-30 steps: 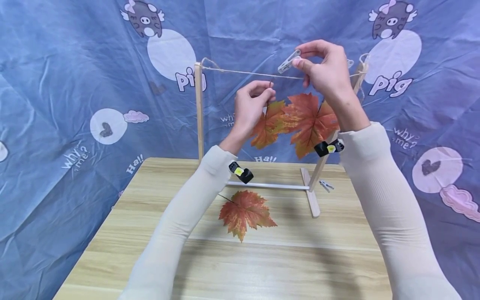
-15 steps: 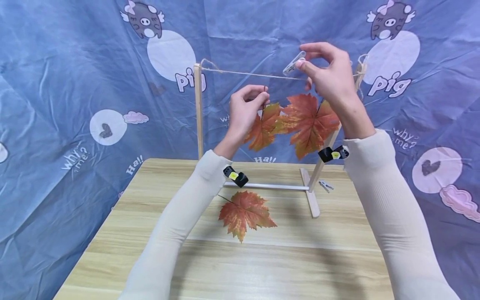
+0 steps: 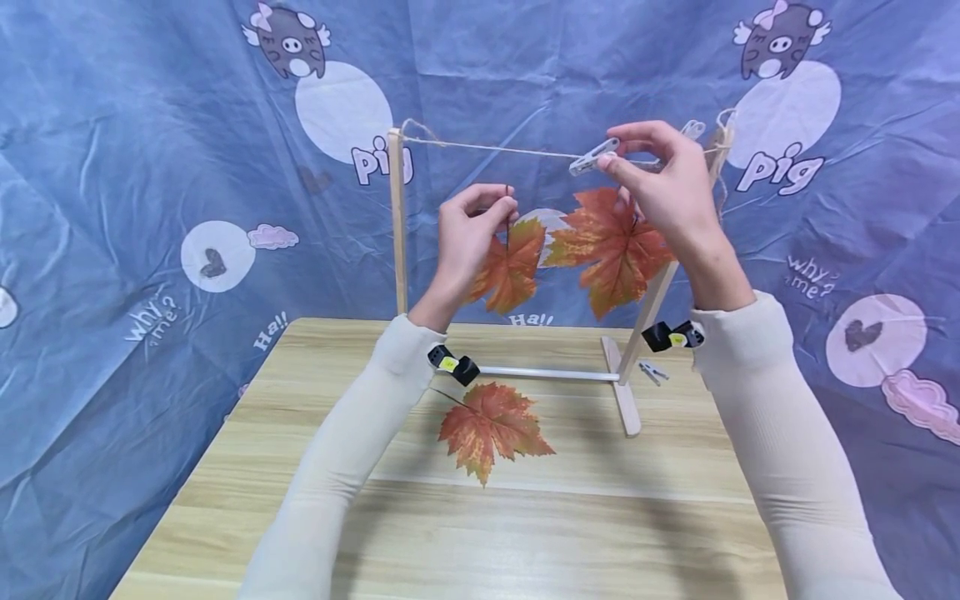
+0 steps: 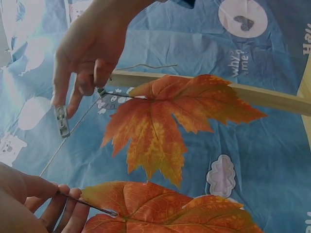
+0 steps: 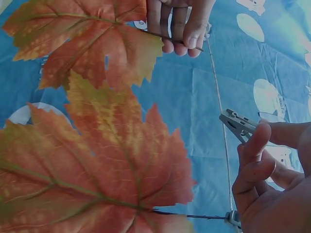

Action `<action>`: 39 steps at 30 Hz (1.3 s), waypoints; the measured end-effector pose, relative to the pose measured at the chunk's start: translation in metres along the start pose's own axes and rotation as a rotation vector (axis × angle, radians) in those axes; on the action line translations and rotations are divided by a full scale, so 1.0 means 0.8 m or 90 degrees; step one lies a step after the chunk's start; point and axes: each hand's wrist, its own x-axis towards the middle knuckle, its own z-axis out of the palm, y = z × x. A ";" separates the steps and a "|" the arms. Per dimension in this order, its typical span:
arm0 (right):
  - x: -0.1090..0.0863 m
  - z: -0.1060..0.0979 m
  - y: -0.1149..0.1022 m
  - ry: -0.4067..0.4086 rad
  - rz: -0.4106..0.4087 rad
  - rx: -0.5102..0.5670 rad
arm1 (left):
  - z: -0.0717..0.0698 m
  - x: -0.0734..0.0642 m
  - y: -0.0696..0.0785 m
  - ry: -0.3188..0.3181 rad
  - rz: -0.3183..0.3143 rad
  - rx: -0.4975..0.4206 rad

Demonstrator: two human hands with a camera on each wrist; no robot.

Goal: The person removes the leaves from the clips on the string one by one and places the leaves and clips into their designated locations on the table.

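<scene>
My left hand (image 3: 472, 229) pinches the dark stem of an orange-and-yellow maple leaf (image 3: 512, 271), which hangs below the fingers, under the string. Between thumb and fingers of my right hand (image 3: 670, 179) is a grey clothespin (image 3: 595, 157), its nose overlapping the twine string (image 3: 510, 150) in the head view. A second maple leaf (image 3: 615, 250) hangs by its stem near the right end, and in the right wrist view another clothespin (image 5: 233, 218) sits at that stem's tip on the string. A third maple leaf (image 3: 491, 425) lies flat on the table.
The string runs between two wooden posts (image 3: 397, 225) of a stand with a white crossbar (image 3: 547, 373) and a wooden foot (image 3: 621, 387). One loose clothespin (image 3: 652, 372) lies on the wooden table (image 3: 480, 542) beside the right foot. A blue printed cloth (image 3: 187, 150) hangs behind.
My left hand has moved left and down with its leaf, away from the hanging one. The right hand has lowered the clothespin from above the string to its level.
</scene>
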 end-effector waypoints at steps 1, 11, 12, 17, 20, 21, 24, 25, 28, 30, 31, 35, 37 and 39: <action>-0.002 0.000 0.002 0.000 -0.001 0.000 | -0.003 -0.001 -0.001 0.003 -0.002 -0.001; -0.020 -0.004 0.021 -0.006 -0.001 0.006 | -0.025 -0.010 -0.009 0.023 -0.016 -0.011; -0.022 -0.006 0.023 -0.009 0.000 0.009 | -0.026 -0.011 -0.010 0.025 -0.018 -0.010; -0.032 -0.011 0.033 -0.017 -0.009 0.003 | -0.033 -0.015 -0.014 0.030 -0.024 -0.012; -0.038 -0.014 0.037 -0.017 -0.009 0.007 | -0.037 -0.018 -0.016 0.033 -0.026 -0.009; -0.039 -0.015 0.039 -0.017 -0.008 0.009 | -0.038 -0.019 -0.017 0.034 -0.027 -0.007; -0.045 -0.018 0.043 -0.024 -0.001 0.021 | -0.042 -0.022 -0.019 0.037 -0.031 -0.016; -0.047 -0.020 0.045 -0.026 0.002 0.025 | -0.043 -0.023 -0.020 0.038 -0.034 -0.022; -0.052 -0.023 0.050 -0.031 0.010 0.052 | -0.045 -0.025 -0.021 0.041 -0.046 -0.046; -0.055 -0.025 0.053 -0.033 0.014 0.069 | -0.047 -0.026 -0.022 0.043 -0.056 -0.055; -0.057 -0.026 0.054 -0.034 0.016 0.073 | -0.048 -0.027 -0.023 0.044 -0.063 -0.056; -0.063 -0.030 0.061 -0.037 0.025 0.086 | -0.052 -0.030 -0.026 0.050 -0.086 -0.063; -0.066 -0.031 0.064 -0.034 0.027 0.086 | -0.053 -0.031 -0.029 0.052 -0.099 -0.069; -0.068 -0.033 0.067 -0.030 0.029 0.090 | -0.054 -0.033 -0.031 0.055 -0.107 -0.076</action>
